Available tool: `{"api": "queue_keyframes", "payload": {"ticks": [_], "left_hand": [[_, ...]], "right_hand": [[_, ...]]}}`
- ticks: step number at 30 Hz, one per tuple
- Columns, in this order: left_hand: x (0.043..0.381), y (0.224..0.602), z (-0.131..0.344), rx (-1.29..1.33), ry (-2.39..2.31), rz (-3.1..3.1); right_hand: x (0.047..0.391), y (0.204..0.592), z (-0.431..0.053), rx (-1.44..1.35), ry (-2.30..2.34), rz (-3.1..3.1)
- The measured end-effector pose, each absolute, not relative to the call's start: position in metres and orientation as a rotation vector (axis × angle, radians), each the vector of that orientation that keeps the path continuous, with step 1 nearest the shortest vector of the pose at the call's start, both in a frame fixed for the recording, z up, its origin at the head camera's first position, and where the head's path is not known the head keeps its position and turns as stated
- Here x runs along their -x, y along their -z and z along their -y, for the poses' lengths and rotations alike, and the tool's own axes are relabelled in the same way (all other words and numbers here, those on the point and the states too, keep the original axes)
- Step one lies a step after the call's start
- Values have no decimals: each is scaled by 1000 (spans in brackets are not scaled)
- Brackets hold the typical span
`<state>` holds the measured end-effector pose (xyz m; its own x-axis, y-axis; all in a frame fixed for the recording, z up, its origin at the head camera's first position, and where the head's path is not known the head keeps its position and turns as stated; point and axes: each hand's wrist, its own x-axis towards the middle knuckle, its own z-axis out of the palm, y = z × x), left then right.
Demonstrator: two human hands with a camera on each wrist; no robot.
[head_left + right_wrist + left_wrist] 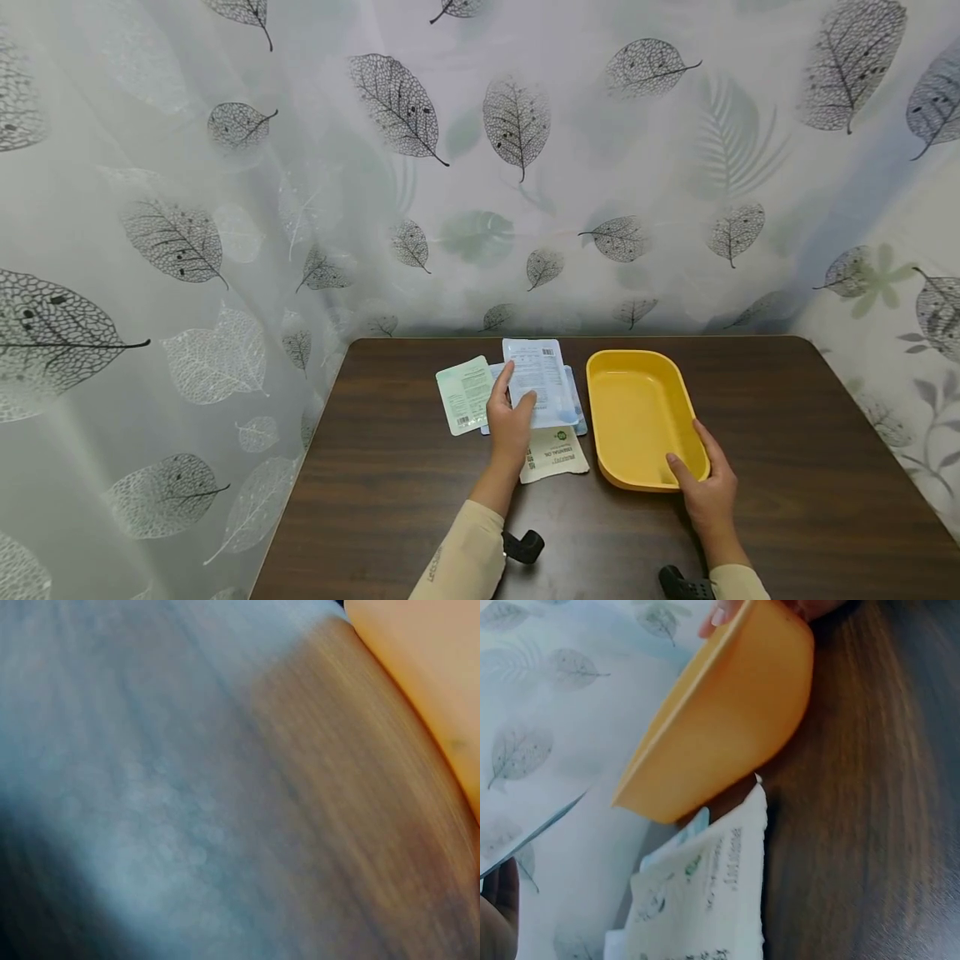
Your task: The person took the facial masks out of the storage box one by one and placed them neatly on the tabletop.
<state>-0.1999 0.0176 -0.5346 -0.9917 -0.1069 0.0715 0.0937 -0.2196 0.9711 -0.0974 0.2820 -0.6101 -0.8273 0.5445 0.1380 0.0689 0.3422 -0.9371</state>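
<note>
A light blue printed flat packet (pixel 543 375) is pinched in my left hand (pixel 512 429), thumb on top, above a small pile of similar packets. In the left wrist view that packet (pixel 536 834) shows edge-on, lifted off the table. Beneath it lie another blue packet (pixel 580 421) and a cream packet (pixel 557 458) marked "essential oil"; a pale green packet (pixel 463 396) is to their left. My right hand (pixel 711 496) grips the near right corner of a yellow plastic tray (pixel 637 408), thumb inside the rim. Nothing lies in the tray.
The dark wood-grain table (pixel 375 500) carries all these things. A leaf-patterned curtain (pixel 480 183) hangs along its back and sides. The right wrist view is blurred, with the tray's wall (pixel 439 671) at its upper right.
</note>
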Motion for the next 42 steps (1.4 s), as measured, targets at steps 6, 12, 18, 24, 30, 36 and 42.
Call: {"api": "queue_keyframes", "payload": {"ticks": [6, 12, 18, 24, 30, 36, 42], "left_hand": [[199, 549, -10, -67, 2361, 1863], [191, 566, -1, -114, 2351, 1913], [181, 581, 11, -183, 2328, 1922], [176, 594, 23, -229, 2291, 1940], [173, 603, 30, -275, 2001, 2115], [168, 606, 36, -217, 1450, 2445], [167, 612, 44, -106, 1036, 2663]], "right_hand": [[100, 623, -290, 538, -1496, 2194], [100, 625, -290, 527, -1494, 2197], [101, 624, -290, 520, -1504, 2181], [101, 624, -291, 516, -1499, 2167], [101, 625, -291, 530, -1502, 2182], [101, 625, -290, 519, -1500, 2179], [101, 624, -290, 489, -1494, 2160]]}}
